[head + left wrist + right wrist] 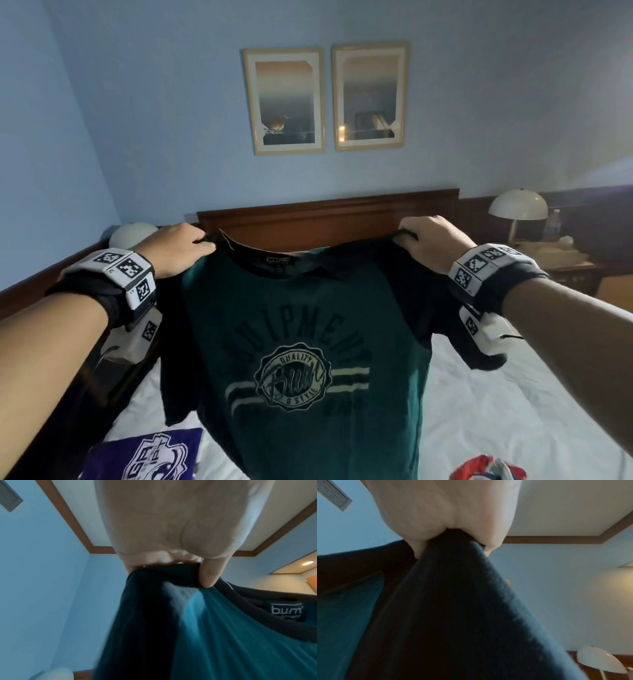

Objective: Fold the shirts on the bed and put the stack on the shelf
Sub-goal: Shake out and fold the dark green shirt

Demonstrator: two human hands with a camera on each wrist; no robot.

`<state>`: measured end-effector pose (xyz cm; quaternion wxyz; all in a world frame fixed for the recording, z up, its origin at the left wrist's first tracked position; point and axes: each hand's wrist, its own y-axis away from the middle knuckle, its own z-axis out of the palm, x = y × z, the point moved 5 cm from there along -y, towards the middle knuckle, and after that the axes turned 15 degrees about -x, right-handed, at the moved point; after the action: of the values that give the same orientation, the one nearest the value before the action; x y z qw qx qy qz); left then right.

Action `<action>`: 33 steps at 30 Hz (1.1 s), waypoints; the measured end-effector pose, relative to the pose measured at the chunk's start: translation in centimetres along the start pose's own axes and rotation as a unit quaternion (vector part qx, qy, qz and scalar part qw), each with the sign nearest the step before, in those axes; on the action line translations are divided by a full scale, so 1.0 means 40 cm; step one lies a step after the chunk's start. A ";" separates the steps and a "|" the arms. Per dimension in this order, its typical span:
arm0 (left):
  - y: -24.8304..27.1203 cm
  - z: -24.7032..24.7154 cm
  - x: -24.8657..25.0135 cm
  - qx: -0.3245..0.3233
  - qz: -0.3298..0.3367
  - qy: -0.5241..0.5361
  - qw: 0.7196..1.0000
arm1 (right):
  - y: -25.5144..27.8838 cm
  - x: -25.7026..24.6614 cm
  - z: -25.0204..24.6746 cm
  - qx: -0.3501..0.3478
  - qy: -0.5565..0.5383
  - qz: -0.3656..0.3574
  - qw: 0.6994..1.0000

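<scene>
Green shirt (308,308) with dark sleeves is held up in the air over the bed (496,411), front print facing the camera, hanging straight down from both shoulders. Left hand (174,248) pinches the left shoulder seam, fingers curled tight around a bunch of dark fabric; left wrist view shows the thumb (208,573) pressed onto the cloth next to the collar, neck label visible. Right hand (433,240) grips the right shoulder the same way; in the right wrist view the dark sleeve fabric comes out of the closed fist (447,511). Both hands are level, well apart, with the collar sagging between them. Both wrists wear bands with black-and-white markers.

Bottom hem of the shirt runs out of frame, so cannot tell if it touches the bed. Purple shirt (144,455) with a white logo lies flat on the sheet at lower left. A red, white and blue garment (486,469) lies at lower right, partly cut off.

Behind: wooden headboard (325,212), two framed pictures (325,99) on the blue wall, a white dome lamp (519,205) on the right nightstand with a water bottle (552,226) beside it, another lamp (132,234) at left.
</scene>
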<state>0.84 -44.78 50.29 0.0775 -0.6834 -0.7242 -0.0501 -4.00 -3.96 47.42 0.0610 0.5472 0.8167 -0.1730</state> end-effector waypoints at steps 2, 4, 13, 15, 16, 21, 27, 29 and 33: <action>-0.003 -0.001 -0.027 -0.029 -0.009 -0.028 0.999 | -0.006 -0.064 -0.003 0.013 0.002 -0.004 1.000; 0.010 0.014 -0.003 -0.061 0.038 -0.010 0.997 | -0.012 -0.142 0.003 0.020 0.010 -0.019 1.000; -0.009 0.241 0.246 -0.100 0.236 0.213 0.943 | 0.002 -0.398 0.084 -0.031 0.063 -0.108 0.992; -0.026 0.213 0.246 -0.091 0.267 0.170 0.944 | 0.021 -0.355 0.100 -0.105 0.076 -0.091 0.987; -0.030 0.195 0.245 -0.091 0.266 0.154 0.947 | 0.031 -0.321 0.112 -0.145 0.108 -0.061 0.982; -0.045 0.128 0.261 -0.037 0.257 0.102 0.960 | 0.069 -0.201 0.119 -0.175 0.049 0.050 0.982; -0.061 0.060 0.317 0.012 0.262 0.156 0.952 | 0.086 -0.360 0.071 -0.128 -0.043 -0.053 0.989; -0.059 0.021 0.319 0.029 0.272 0.242 0.931 | 0.093 -0.403 0.097 -0.191 -0.170 -0.091 0.963; -0.068 -0.068 0.277 0.087 0.294 0.361 0.881 | 0.069 -0.358 0.118 -0.151 -0.334 -0.093 0.926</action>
<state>-2.34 -34.53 55.05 0.4040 -0.7901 -0.4132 -0.2044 3.74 -17.16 46.57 0.3954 0.3634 0.8129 -0.2253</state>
